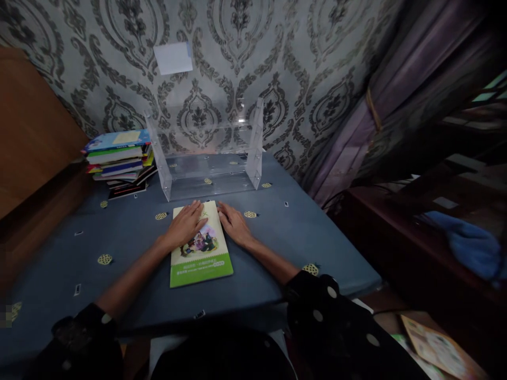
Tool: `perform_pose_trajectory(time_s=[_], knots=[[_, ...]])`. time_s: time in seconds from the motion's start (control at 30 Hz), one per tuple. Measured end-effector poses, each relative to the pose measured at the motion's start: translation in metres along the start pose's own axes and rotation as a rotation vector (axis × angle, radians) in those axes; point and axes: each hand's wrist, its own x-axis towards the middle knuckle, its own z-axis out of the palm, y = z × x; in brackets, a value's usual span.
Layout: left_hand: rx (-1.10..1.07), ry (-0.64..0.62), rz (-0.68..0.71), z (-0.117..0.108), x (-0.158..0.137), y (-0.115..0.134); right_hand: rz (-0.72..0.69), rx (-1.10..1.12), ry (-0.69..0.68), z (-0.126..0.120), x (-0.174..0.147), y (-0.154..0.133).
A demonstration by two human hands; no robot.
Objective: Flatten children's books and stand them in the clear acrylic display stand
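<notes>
Laid the left hand (186, 226) flat with fingers extended over the upper part of the illustrated book (203, 250); set the right hand (234, 224), loosely open, at its upper right edge. Gripped nothing. Placed the book flat on the cloth-covered counter (130, 232), before a clear acrylic rack (206, 153).

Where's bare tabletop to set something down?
Free: the table right of the right hand, out to its right edge; also left of the left hand, on the near side of the stack. Only printed motifs there. Crowded: back left, stack beside rack; centre, book under left hand, right hand at its right edge.
</notes>
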Motion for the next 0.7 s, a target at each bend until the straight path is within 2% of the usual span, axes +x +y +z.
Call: perform_pose_trajectory(time_s=[0.2, 0.37, 0.53, 0.7], knots=[[-0.043, -0.066, 0.107, 0.000, 0.022, 0.007, -0.003, 0.029, 0.003, 0.002, 0.001, 0.004], [-0.061, -0.101, 0.149, -0.004, 0.029, 0.008, 0.029, 0.069, -0.009, -0.001, 0.002, 0.002], [-0.065, -0.116, 0.186, -0.008, 0.023, 0.011, 0.052, 0.105, -0.019, -0.003, 0.001, 0.001], [-0.064, -0.118, 0.238, -0.010, 0.006, 0.017, 0.084, 0.137, 0.031, -0.003, 0.001, 0.001]])
